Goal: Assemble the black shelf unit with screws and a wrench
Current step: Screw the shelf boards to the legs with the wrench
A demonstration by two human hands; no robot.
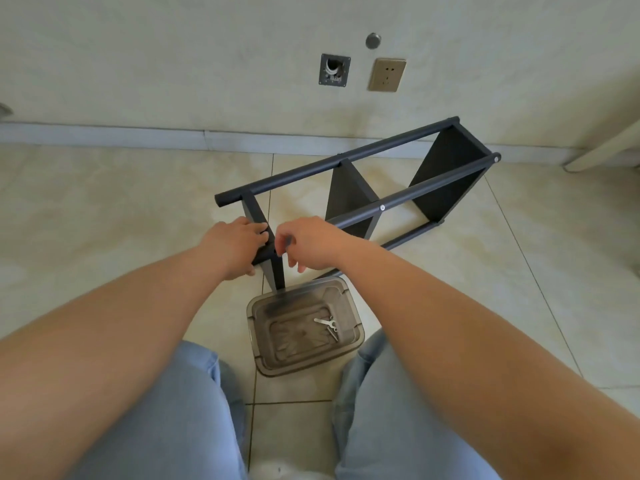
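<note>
The black shelf unit (367, 188) lies on its side on the tiled floor, with round black poles and three black panels. My left hand (235, 245) grips the near end of the front pole. Right beside it, my right hand (308, 242) has thumb and forefinger pinched together at that same pole, just where it meets the nearest panel. What the fingertips hold is too small to make out. Screw heads (382, 207) show further along the front pole. A silver wrench (325, 323) lies in the tray below.
A smoky clear plastic tray (258, 348) sits on the floor between my knees, holding the wrench and a few small metal parts. The wall with a socket (387, 75) and an open box (334, 70) is behind the shelf. A pale furniture leg (602, 150) stands far right.
</note>
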